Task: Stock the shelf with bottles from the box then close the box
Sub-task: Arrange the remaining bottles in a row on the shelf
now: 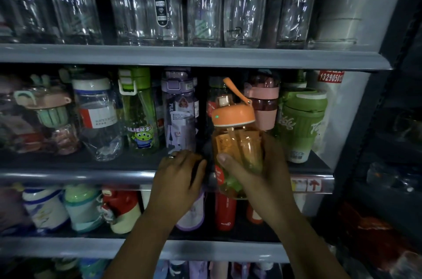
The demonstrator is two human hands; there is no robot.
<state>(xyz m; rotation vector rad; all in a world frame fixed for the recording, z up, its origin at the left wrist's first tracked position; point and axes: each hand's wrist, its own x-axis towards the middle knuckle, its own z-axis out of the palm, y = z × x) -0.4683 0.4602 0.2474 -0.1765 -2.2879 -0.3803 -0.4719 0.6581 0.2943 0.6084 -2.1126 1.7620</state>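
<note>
My right hand [262,169] grips an orange bottle [237,141] with an orange lid and strap, upright at the front of the middle shelf [91,175]. The bottle stands in front of a dark gap between a purple bottle [179,114] and a pink bottle [265,100]. My left hand [180,173] rests with curled fingers on the shelf's front edge, just left of the orange bottle, touching something dark that I cannot make out. The box is out of view.
A green cup [303,123] stands right of the pink bottle, an alien-print green bottle [139,114] to the left. Clear glass bottles [159,4] fill the upper shelf. More bottles [225,212] crowd the lower shelf. A dark frame [376,119] borders the right side.
</note>
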